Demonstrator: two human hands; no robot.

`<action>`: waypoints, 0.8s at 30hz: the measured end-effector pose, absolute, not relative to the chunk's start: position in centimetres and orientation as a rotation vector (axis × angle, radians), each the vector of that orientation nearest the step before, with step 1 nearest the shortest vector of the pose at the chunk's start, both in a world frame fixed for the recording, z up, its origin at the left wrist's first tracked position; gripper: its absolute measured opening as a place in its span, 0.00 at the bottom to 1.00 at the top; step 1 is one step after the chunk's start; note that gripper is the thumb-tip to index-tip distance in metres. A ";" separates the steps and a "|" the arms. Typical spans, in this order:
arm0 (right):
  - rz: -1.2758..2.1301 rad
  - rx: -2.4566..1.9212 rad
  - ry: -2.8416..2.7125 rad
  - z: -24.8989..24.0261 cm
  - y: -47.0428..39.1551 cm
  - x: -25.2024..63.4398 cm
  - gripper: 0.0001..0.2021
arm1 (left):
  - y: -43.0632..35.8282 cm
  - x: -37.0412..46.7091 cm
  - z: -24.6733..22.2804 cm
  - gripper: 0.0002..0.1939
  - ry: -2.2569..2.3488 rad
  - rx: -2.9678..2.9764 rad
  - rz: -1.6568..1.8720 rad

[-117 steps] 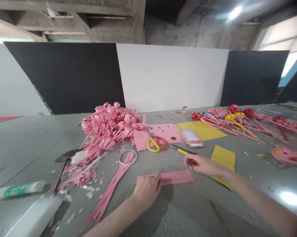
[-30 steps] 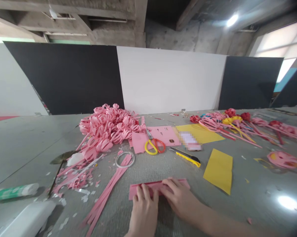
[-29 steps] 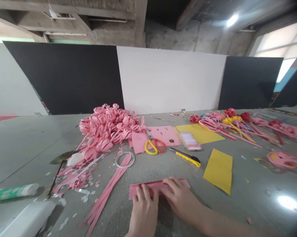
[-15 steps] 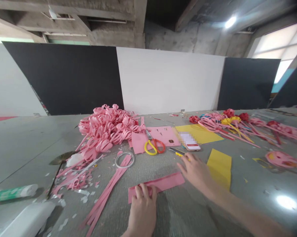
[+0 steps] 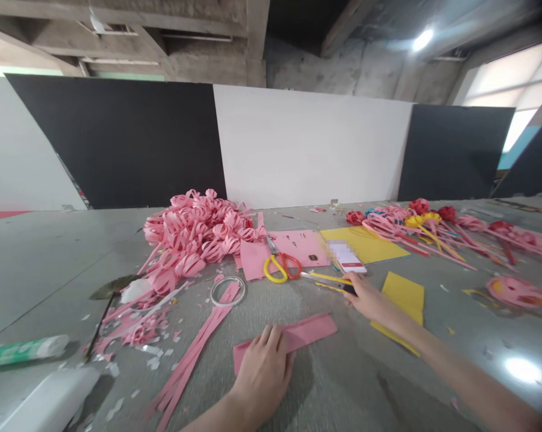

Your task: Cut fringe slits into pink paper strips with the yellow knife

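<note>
My left hand [image 5: 264, 366] presses on the left part of a folded pink paper strip [image 5: 309, 333], its fingers bent close together on the paper. Farther right and forward, my right hand [image 5: 363, 294] is closed around a yellow-and-black utility knife [image 5: 329, 278], which points left just above the floor. Scissors [image 5: 282, 267] with one yellow and one red handle loop lie left of the knife, partly on a pink sheet [image 5: 252, 261]. Close to my right wrist is a folded yellow paper [image 5: 403, 297].
A heap of pink paper-strip balls [image 5: 198, 231] lies at back left. A tape roll [image 5: 228, 292] rests on long pink strips [image 5: 198, 354]. A phone [image 5: 352, 264] overlaps a yellow sheet [image 5: 379, 246]. Paper flowers [image 5: 419, 219] lie at right, a green-white tube [image 5: 25, 351] at left.
My right hand has picked up the utility knife from the floor and drawn back slightly to the right. My left hand has shifted a little on the pink strip.
</note>
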State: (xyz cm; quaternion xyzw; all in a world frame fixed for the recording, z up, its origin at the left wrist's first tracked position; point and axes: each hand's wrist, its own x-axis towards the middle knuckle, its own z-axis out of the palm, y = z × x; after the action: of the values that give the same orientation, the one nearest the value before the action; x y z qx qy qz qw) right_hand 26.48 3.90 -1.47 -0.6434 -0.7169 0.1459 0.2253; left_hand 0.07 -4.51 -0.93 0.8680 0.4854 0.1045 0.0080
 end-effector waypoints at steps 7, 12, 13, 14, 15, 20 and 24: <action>1.589 -1.058 -1.373 -1.6 2.6 24.2 0.17 | -4.4 -0.2 -0.9 0.08 1.381 2.753 0.365; 1.887 -0.823 -1.154 -2.6 3.0 25.0 0.12 | -4.4 -0.2 -1.0 0.08 1.414 2.740 0.378; 1.892 -0.827 -1.169 -2.8 3.0 25.1 0.12 | -4.4 -0.1 -1.0 0.08 1.418 2.737 0.376; 1.882 -0.839 -1.188 -3.0 2.9 25.2 0.12 | -4.4 -0.1 -1.0 0.08 1.418 2.736 0.373; 1.863 -0.852 -1.206 -3.2 2.9 25.2 0.13 | -4.4 -0.1 -1.0 0.08 1.413 2.737 0.368; 1.775 -0.876 -1.233 -4.0 2.8 25.1 0.14 | -4.4 -0.1 -0.8 0.08 1.403 2.759 0.354; 1.745 -0.915 -1.239 -4.1 2.9 25.0 0.14 | -4.4 -0.1 -0.9 0.08 1.411 2.756 0.357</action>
State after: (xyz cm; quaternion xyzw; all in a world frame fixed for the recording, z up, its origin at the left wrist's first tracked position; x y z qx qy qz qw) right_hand 25.04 2.89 -4.14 -0.3611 -0.4890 0.6883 0.3959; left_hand -0.13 -4.44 -0.94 0.8842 0.4526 0.1147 0.0124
